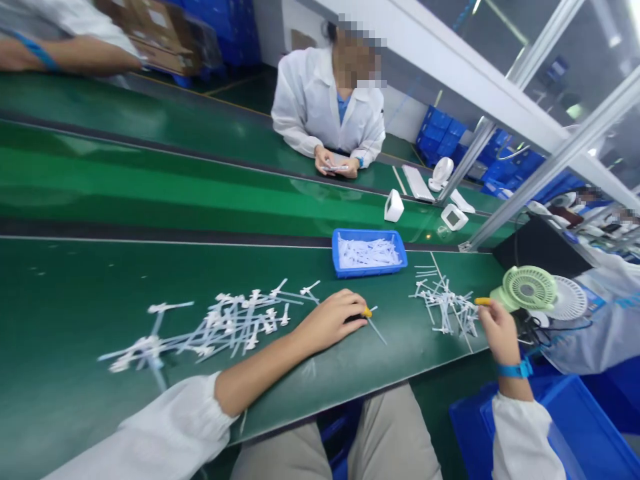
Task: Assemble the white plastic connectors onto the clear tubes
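Observation:
My left hand (336, 321) rests on the green tabletop with its fingers bent together, pressing on a thin pale tube (377, 331) whose short end pokes out past the fingertips. Something yellow (367, 312) shows at those fingertips; a cover or a small piece, I cannot tell. To the left lies a loose heap of pale tubes with white fittings (227, 327). My right hand (499, 331) is raised at the table's right side, fingers curled, a yellow tip (483, 301) jutting from it. Beside it spreads a smaller heap of tubes with white fittings (447, 307).
A blue tray (370, 272) of white pieces stands beyond my left hand. A green fan (527, 290) and cables sit at the right, above blue bins (575, 413). Across the belt (200, 193) sits a co-worker (327, 107); another person's arm (85, 63) is far left.

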